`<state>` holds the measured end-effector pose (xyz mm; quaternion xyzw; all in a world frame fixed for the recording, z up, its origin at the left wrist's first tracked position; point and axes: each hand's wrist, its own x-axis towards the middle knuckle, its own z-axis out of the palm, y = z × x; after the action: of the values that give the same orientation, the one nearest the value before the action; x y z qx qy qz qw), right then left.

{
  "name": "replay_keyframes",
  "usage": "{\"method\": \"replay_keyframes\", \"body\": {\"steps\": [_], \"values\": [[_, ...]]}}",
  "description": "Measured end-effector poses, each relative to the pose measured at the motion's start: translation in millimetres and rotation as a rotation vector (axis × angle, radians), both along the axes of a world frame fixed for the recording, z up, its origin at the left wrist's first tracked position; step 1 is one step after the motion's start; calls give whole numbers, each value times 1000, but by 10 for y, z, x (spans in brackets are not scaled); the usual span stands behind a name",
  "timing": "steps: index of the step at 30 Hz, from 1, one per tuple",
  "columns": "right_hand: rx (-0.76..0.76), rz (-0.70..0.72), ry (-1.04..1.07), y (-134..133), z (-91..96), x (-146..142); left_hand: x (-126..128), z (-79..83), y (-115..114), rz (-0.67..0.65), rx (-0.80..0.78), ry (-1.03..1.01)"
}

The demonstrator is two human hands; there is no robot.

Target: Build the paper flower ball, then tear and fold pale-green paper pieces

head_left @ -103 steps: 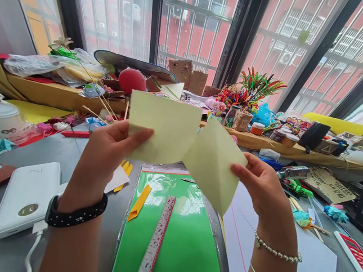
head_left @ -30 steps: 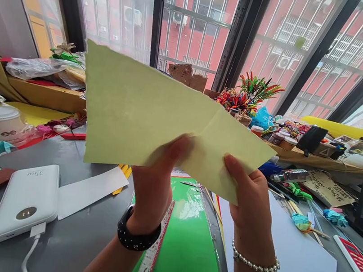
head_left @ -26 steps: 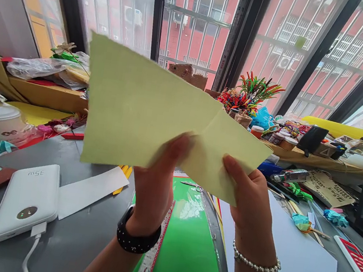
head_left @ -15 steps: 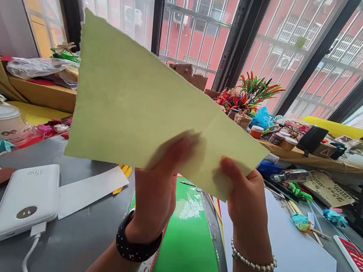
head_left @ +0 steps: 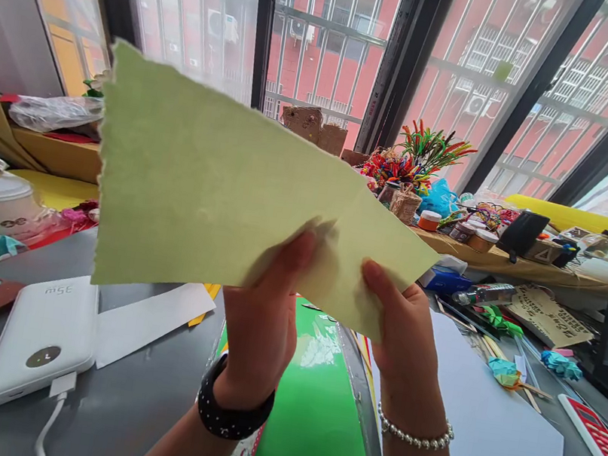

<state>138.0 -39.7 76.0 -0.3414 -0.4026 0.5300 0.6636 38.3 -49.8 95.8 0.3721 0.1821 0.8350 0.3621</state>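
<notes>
I hold a pale green sheet of paper [head_left: 192, 173] up in front of me, above the desk. Its left edge is ragged and a crease runs through its right part. My left hand [head_left: 261, 321], with a black watch on the wrist, pinches the sheet at its lower middle, thumb in front. My right hand [head_left: 407, 335], wearing bracelets, pinches the lower right portion next to the crease. Both hands are closed on the paper, close together.
Below lies a green mat [head_left: 311, 412] with a ruler [head_left: 242, 455] partly under my left wrist. A white power bank [head_left: 41, 337] with a cable sits left, white sheets [head_left: 501, 440] right. Craft clutter lines the sill [head_left: 431, 178]; a calculator [head_left: 597, 439] is far right.
The sheet, earlier spread between my hands held apart, has opened toward the left and tilted closer to the camera. My hands have come together near the crease and shifted slightly lower.
</notes>
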Motion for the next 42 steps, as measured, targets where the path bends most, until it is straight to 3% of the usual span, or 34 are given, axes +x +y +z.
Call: {"method": "replay_keyframes", "body": {"steps": [20,28,34,42], "values": [[-5,-28,-58,15,-8,0,0,0,21,-37,8,-4],[33,-192,-9,22,33,57,-89,-44,112,-140,-88,1],[35,-86,-18,-35,67,54,-106,-69,150,-102,-114,-54],[-11,-51,-14,31,9,54,-48,-68,129,-68,-81,-97]]}}
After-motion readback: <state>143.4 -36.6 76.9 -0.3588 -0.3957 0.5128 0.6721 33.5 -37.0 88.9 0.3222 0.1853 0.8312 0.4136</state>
